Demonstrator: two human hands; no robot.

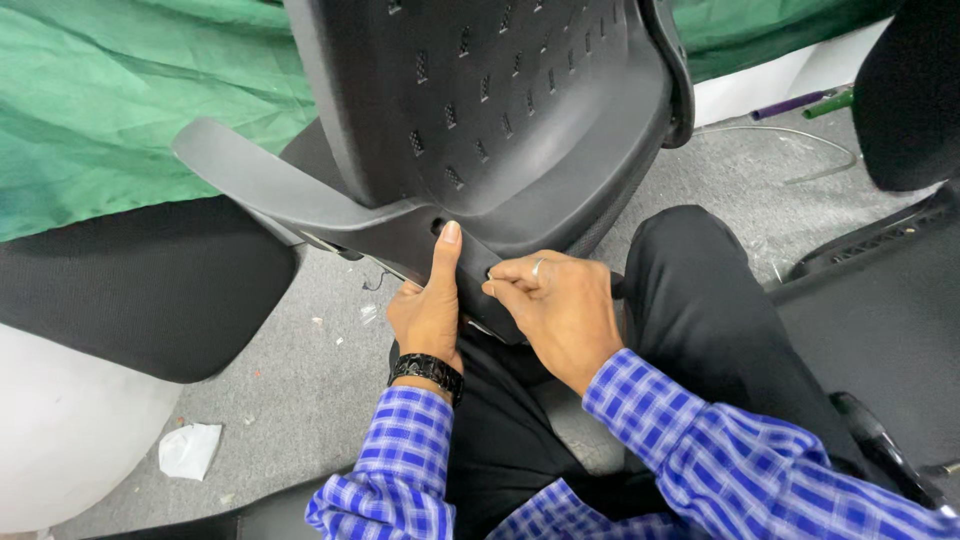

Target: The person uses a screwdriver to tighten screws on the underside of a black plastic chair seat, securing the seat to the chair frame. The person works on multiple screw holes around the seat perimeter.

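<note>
Blue-and-white checked sleeves (640, 450) lead to the left hand (428, 310), fingers wrapped around the lower edge of the black perforated plastic chair back (500, 110) propped on the lap, thumb up, while the right hand (555, 305) pinches something small, unidentifiable, at a hole, seemingly mid-fastening.

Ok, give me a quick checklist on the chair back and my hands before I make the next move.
1. Left hand steadies the chair back, thumb up by a hole: ok.
2. Right hand fingertips pinch at the second hole: ok.
3. Whether a screw sits under those fingertips: cannot tell, hidden.
4. Armrest joined to the back: cannot tell, joint partly hidden.
5. Back rests against the lap, tilted away: ok.
6. Floor tidy: not ok, crumpled paper and small scraps lie there.
</note>
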